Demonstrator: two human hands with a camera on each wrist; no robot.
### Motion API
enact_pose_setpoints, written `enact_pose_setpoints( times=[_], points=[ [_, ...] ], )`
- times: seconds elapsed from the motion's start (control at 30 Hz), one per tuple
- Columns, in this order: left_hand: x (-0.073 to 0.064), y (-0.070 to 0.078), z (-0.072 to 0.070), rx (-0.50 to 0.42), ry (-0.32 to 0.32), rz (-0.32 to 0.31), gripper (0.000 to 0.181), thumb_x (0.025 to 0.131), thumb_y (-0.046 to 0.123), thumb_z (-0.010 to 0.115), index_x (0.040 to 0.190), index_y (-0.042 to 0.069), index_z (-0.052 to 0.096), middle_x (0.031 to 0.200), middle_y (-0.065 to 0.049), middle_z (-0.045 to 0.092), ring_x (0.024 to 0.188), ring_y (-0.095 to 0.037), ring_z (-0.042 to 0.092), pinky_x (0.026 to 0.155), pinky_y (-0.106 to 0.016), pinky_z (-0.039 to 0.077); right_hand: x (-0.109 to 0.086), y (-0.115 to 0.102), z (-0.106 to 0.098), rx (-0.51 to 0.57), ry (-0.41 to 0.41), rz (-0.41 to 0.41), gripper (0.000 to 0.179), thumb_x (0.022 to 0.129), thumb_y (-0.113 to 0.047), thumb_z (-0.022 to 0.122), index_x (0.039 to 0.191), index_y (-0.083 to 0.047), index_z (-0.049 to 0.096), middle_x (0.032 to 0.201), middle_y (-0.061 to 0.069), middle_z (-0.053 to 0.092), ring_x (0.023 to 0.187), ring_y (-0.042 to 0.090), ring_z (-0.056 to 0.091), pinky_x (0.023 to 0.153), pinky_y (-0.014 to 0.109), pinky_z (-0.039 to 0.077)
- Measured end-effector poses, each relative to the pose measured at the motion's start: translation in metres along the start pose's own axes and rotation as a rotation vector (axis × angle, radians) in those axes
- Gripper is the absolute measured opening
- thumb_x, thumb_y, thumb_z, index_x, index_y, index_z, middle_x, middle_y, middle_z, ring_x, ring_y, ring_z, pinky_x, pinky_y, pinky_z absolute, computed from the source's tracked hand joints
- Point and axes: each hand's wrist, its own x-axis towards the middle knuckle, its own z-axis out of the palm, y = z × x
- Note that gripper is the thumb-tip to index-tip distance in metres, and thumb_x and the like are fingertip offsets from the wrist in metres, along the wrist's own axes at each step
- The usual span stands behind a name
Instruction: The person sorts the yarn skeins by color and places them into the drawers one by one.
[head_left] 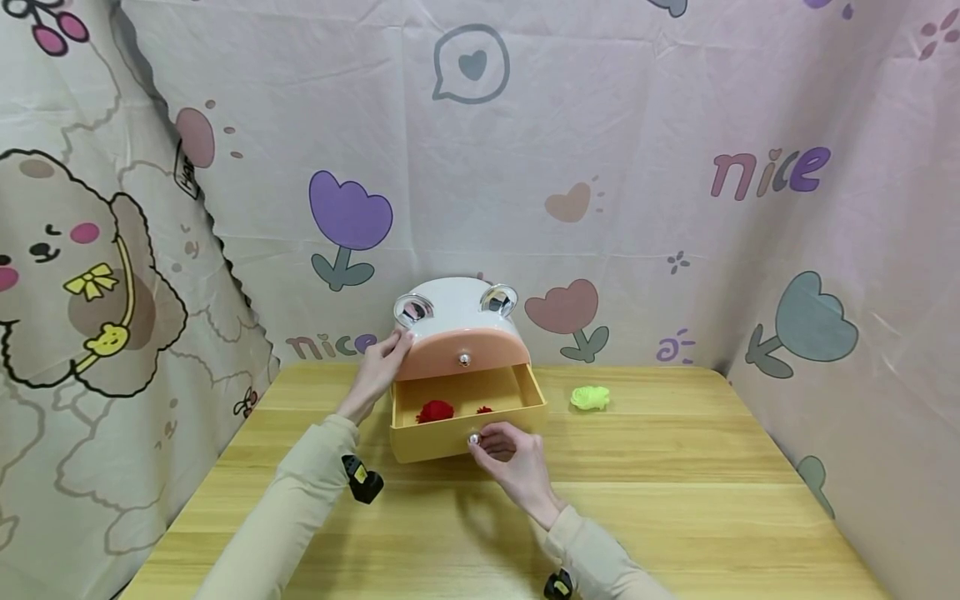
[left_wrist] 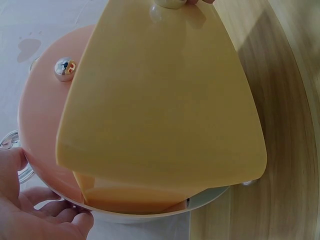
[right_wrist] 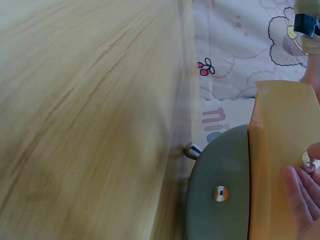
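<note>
The step in hand looks to be working the yellow drawer [head_left: 431,446], which stands drawn out at the centre of the head frame, below the shut pink drawer [head_left: 438,357]; the right hand [head_left: 519,463], just below centre, pinches the lower knob [head_left: 474,439] between thumb and fingers, while the left hand [head_left: 373,373] grips the side of the white cabinet [head_left: 453,302]; the next move probably calls for a level pull or push on that knob, with the cabinet kept braced against twisting; a red piece [head_left: 435,411] lies inside the drawer, and a second red bit [head_left: 484,410] barely shows above its front wall, too hidden to identify; in the left wrist view the drawer's front blocks its inside, and the knob is cut off at the top edge; in the right wrist view the right edge crops the pinching hand
</note>
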Motion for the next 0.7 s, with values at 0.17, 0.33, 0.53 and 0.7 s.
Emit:
enact_pose_setpoints(
  times=[0.17, 0.33, 0.53, 0.7],
  points=[
    [0.001, 0.0, 0.0, -0.004, -0.002, 0.0, 0.067, 0.107, 0.047, 0.042, 0.157, 0.006, 0.028, 0.168, -0.007, 0.02, 0.157, -0.032, 0.018, 0.128, -0.047, 0.021, 0.001, -0.001, 0.001, 0.0, 0.005, -0.013, 0.013, 0.082, -0.003, 0.081, 0.091, -0.005, 0.072, 0.081, 0.009, 0.078, 0.07, 0.008, 0.073, 0.064, 0.024, 0.063],
    [0.001, 0.0, 0.0, -0.009, -0.001, 0.006, 0.067, 0.107, 0.046, 0.042, 0.157, 0.005, 0.028, 0.168, -0.007, 0.02, 0.157, -0.032, 0.018, 0.129, -0.046, 0.021, 0.004, 0.0, 0.002, -0.01, 0.007, -0.021, 0.012, 0.082, -0.004, 0.08, 0.091, -0.005, 0.072, 0.082, 0.009, 0.078, 0.07, 0.011, 0.074, 0.065, 0.021, 0.062],
    [0.001, 0.0, 0.0, -0.013, -0.001, 0.006, 0.066, 0.107, 0.046, 0.042, 0.157, 0.005, 0.028, 0.168, -0.007, 0.02, 0.157, -0.031, 0.018, 0.129, -0.046, 0.02, 0.008, 0.001, 0.004, -0.01, 0.027, -0.006, 0.013, 0.081, -0.003, 0.082, 0.09, -0.006, 0.073, 0.081, 0.009, 0.078, 0.07, 0.021, 0.075, 0.064, 0.022, 0.062],
    [0.0, 0.001, 0.0, -0.009, -0.001, 0.005, 0.066, 0.107, 0.046, 0.042, 0.157, 0.005, 0.028, 0.168, -0.007, 0.02, 0.157, -0.031, 0.018, 0.129, -0.046, 0.02, 0.012, -0.006, 0.007, -0.024, 0.033, 0.066, 0.012, 0.08, 0.003, 0.08, 0.089, 0.001, 0.072, 0.081, 0.016, 0.077, 0.071, 0.03, 0.075, 0.066, 0.028, 0.064]
  ],
)
